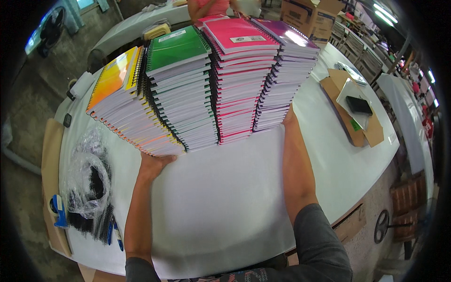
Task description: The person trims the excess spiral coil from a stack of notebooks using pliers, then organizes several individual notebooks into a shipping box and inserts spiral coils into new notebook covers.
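Note:
Four tall stacks of spiral notebooks stand side by side on a white table [225, 197]: an orange-yellow stack [123, 103], a green stack [183, 84], a pink stack [239, 70] and a purple stack [286, 70]. My left hand [155, 165] presses against the base of the orange-yellow stack, which leans left. My right hand [289, 117] is flat against the right side of the purple stack near its bottom, with the fingers hidden behind the books. Both forearms reach in from the lower edge.
A clear plastic bag [87, 181] with black spiral bindings lies at the table's left, beside blue pens [112, 232]. Flattened cardboard [357, 127] with a black phone [359, 105] on it sits at the right. Another person [209, 7] stands behind the stacks. Cardboard boxes [310, 16] stand at the back.

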A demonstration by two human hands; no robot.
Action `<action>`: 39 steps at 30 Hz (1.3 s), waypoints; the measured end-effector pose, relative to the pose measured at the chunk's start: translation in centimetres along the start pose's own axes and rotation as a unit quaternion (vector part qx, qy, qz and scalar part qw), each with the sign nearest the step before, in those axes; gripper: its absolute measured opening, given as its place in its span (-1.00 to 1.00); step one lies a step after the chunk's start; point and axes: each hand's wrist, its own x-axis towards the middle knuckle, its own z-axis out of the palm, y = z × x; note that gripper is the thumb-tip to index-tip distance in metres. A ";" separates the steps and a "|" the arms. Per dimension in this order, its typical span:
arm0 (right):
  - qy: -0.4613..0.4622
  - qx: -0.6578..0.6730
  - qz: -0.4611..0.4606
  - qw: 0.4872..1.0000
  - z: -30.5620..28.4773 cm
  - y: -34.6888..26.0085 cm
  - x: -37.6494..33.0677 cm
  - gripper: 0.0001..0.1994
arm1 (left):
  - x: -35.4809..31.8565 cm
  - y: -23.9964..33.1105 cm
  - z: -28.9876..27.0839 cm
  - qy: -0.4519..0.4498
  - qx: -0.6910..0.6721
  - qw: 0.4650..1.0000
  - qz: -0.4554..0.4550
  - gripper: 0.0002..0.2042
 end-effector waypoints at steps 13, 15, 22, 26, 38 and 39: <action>-0.020 0.032 0.008 0.999 0.4 2.0 -2.5 -0.25 | -0.8 -0.6 -0.8 0.106 0.129 0.981 0.098 -0.44; -0.073 0.017 -0.004 0.997 -2.7 0.8 -2.3 -0.27 | -0.3 0.8 0.6 0.111 0.094 0.983 0.110 -0.46; -0.033 -0.419 -0.098 0.902 -1.7 1.0 -12.4 -0.34 | -4.4 1.7 0.7 0.175 0.286 0.942 0.005 -0.13; -0.057 -0.526 -0.102 0.842 -0.8 -0.3 -20.2 -0.42 | -7.4 1.9 2.5 0.201 0.332 0.920 -0.046 -0.05; -0.480 0.359 -0.038 0.799 17.6 -21.1 -48.9 -0.80 | -20.7 2.7 4.6 0.058 0.442 0.895 0.018 -0.38; -0.463 0.361 -0.034 0.809 17.8 -20.6 -49.7 -0.87 | -21.6 2.7 4.7 0.057 0.443 0.894 0.025 -0.39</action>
